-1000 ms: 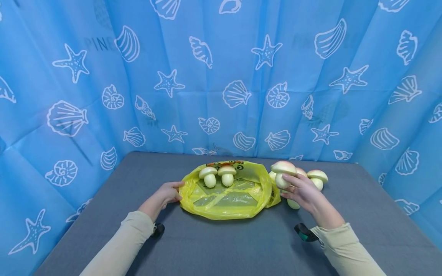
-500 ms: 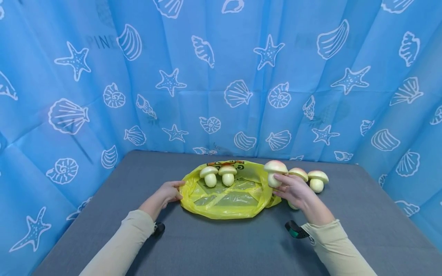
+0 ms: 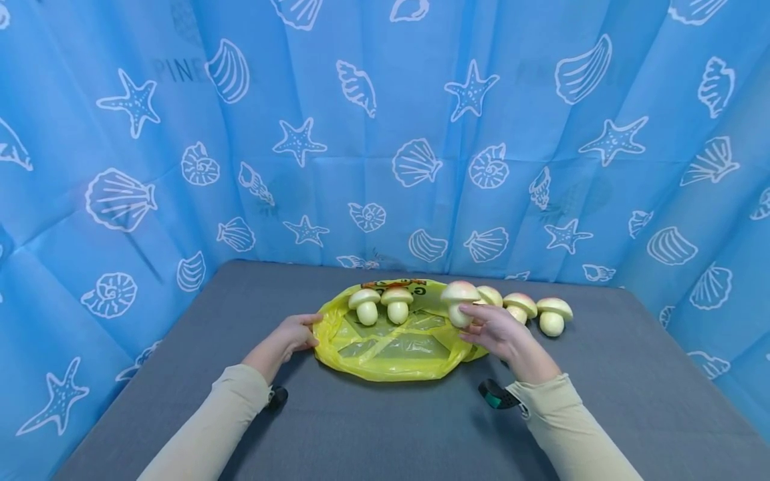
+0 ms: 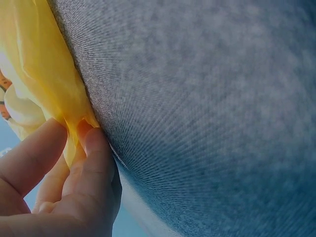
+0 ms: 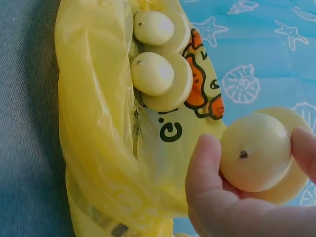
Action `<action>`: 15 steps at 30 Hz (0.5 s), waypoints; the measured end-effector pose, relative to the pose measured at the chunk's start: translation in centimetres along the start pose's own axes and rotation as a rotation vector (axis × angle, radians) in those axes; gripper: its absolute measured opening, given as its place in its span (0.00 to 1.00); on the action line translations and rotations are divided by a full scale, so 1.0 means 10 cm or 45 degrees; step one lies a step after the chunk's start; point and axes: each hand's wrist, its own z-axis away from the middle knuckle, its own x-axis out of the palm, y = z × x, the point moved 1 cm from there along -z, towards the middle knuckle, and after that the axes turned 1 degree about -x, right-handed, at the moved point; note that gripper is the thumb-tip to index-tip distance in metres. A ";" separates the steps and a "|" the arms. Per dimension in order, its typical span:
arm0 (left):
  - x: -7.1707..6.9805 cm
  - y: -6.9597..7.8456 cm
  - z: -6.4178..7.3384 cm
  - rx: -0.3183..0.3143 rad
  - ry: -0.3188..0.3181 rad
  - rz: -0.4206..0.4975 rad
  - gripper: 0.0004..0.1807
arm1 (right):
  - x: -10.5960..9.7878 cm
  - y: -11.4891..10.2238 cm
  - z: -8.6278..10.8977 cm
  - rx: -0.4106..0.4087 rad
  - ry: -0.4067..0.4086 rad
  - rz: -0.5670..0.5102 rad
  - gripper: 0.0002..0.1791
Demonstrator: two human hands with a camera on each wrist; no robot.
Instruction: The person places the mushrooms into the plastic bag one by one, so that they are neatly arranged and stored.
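A yellow plastic bag (image 3: 385,369) lies on the table with its mouth spread wide. Inside it, at the back, two toy mushrooms (image 3: 398,306) stand side by side; the right wrist view shows their round stem ends (image 5: 152,74). My left hand (image 3: 290,339) pinches the bag's left rim between thumb and fingers, as the left wrist view shows up close. In my right hand (image 3: 504,339) is another toy mushroom (image 3: 458,294), gripped by its stem, cap up, over the right part of the bag's opening. The bag's right rim is partly hidden behind that hand.
Several more toy mushrooms (image 3: 553,316) stand in a row right of the bag, one partly hidden by my right hand. The grey cloth-covered table (image 3: 373,427) ends at a blue curtain (image 3: 385,133) with shell and starfish prints.
My right hand has carried its mushroom leftward, from beside the bag to over the bag's right side, uncovering the mushrooms behind it. The left hand has kept its place on the rim.
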 end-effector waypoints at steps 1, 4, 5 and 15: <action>0.00 0.00 0.00 0.000 0.001 -0.001 0.35 | 0.02 0.00 -0.01 0.010 0.002 -0.001 0.09; 0.01 0.00 -0.01 -0.004 0.008 0.016 0.36 | 0.06 0.02 -0.05 0.039 0.018 -0.006 0.09; 0.01 0.00 -0.01 0.000 0.007 0.014 0.36 | 0.07 0.03 -0.06 0.048 0.023 -0.011 0.10; 0.01 0.01 -0.01 0.001 0.001 0.015 0.36 | 0.16 0.11 -0.21 0.123 0.069 0.076 0.11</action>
